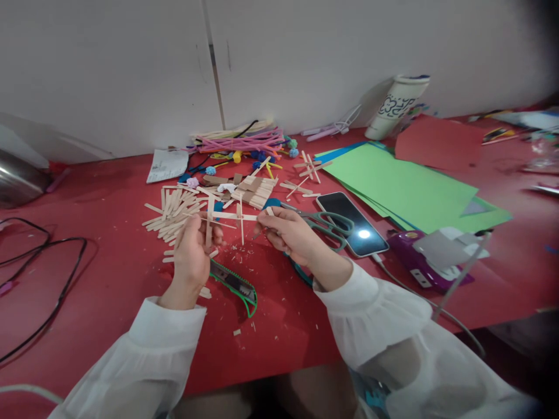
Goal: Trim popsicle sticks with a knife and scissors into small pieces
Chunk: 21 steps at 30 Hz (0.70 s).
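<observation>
Between my two hands is a small frame of crossed popsicle sticks (231, 216), held above the red table. My left hand (194, 250) pinches its left end, where an upright stick crosses the long one. The right end sits between the fingertips of my right hand (290, 233). A thin stick crosses near the middle. Below the frame lies a green utility knife (236, 285) among wood shavings. Behind my left hand is a pile of loose popsicle sticks (177, 209). Scissors with grey-green handles (334, 227) lie partly hidden behind my right hand.
To the right are a phone (351, 224), green paper sheets (406, 183) and a purple power strip (421, 262) with a cable. Pipe cleaners (240, 141) lie along the wall near a leaning tumbler (395, 107). A black cable (65, 279) curls at left on the red table (109, 233).
</observation>
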Each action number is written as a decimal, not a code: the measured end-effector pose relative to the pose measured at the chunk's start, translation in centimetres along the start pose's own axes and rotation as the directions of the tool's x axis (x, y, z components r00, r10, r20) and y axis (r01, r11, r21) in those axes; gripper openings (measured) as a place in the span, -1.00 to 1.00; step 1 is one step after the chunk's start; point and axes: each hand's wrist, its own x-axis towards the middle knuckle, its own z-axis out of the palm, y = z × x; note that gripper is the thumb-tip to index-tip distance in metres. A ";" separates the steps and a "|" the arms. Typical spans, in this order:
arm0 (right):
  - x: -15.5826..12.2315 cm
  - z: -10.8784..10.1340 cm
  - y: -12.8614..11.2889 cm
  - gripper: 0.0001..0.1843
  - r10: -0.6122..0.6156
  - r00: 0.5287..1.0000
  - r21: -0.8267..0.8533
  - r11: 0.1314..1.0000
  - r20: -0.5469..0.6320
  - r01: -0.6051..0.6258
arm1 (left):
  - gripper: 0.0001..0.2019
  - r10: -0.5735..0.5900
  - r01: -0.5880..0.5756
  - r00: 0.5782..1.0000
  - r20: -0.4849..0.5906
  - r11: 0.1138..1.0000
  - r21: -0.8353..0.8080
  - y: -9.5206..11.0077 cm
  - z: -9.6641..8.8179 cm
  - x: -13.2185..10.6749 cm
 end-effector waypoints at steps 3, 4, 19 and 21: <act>0.0 0.1 -0.1 -0.85 0.001 1.000 0.002 1.000 -0.004 -0.001 | -0.79 0.055 -0.055 0.998 -0.016 0.998 0.021 -0.1 0.0 0.2; 0.0 0.1 -0.1 -0.85 0.003 1.000 0.003 1.000 -0.005 -0.003 | -0.80 0.077 -0.076 0.997 -0.024 0.997 0.032 -0.2 -0.1 0.2; 0.0 0.1 -0.1 -0.85 -0.010 1.000 0.000 1.000 -0.003 0.010 | -0.86 -0.056 0.045 0.996 -0.065 0.984 -0.170 0.0 -0.5 1.1; 0.0 0.1 -0.2 -0.85 -0.012 1.000 -0.003 1.000 -0.006 0.012 | -0.85 -0.137 0.121 0.988 -0.067 0.972 -0.204 0.2 -0.5 1.1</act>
